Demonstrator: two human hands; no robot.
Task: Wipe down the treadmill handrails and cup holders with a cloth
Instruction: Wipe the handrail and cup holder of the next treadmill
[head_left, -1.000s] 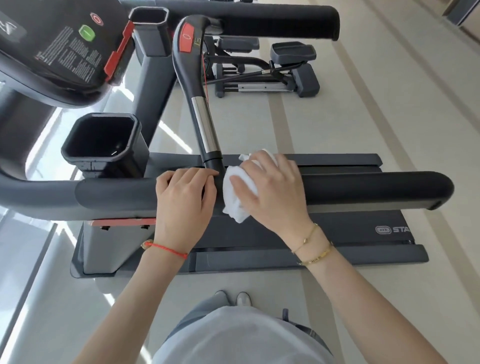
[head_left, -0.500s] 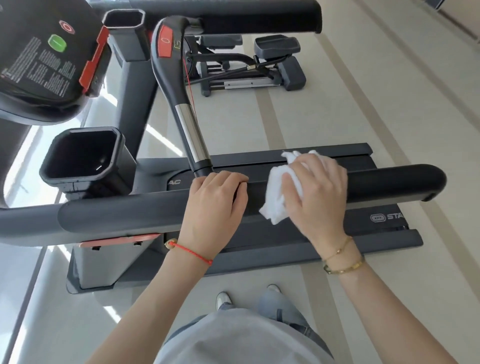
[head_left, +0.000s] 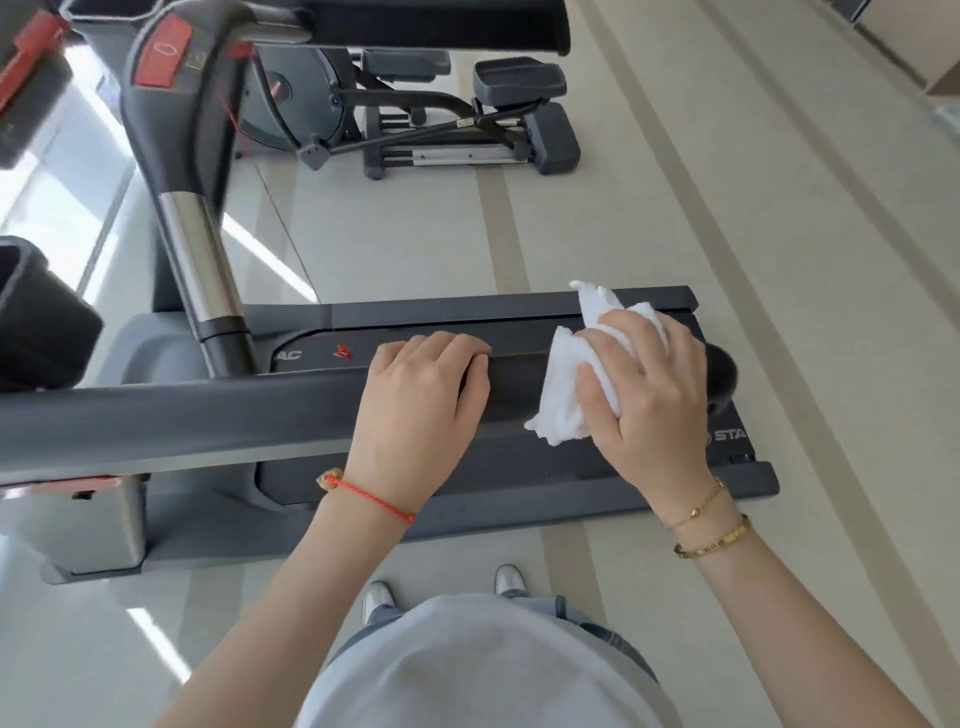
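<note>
Head view: the near handrail (head_left: 208, 415) runs left to right across the frame, long axis roughly level, its rounded free end at the right (head_left: 722, 374).

Your right hand (head_left: 649, 395) is on that rail almost at the free end, fingers curled over the top and pressing the white cloth (head_left: 566, 395) onto it. The cloth is bunched: one tail hangs off the near side below your thumb, another sticks up past your fingertips on the far side.

Your left hand (head_left: 421, 400) sits on the same rail just left of the cloth, fingers together and curled over the top, gripping bare rail. Looks like a brace, not a wipe.

The relation that matters: only a short stub of rail shows beyond your right hand, while the long run lies to the left, past your left hand. My read is that the end cap is next, then the direction reverses.

The cup holder (head_left: 36, 322) is at the far left edge, blurred and cropped, well apart from the cloth; your left hand is nearer to it. The second handrail (head_left: 441, 26) runs along the top of the frame, beyond the belt, with no hand on it. I can't tell whether either is wiped.
</note>
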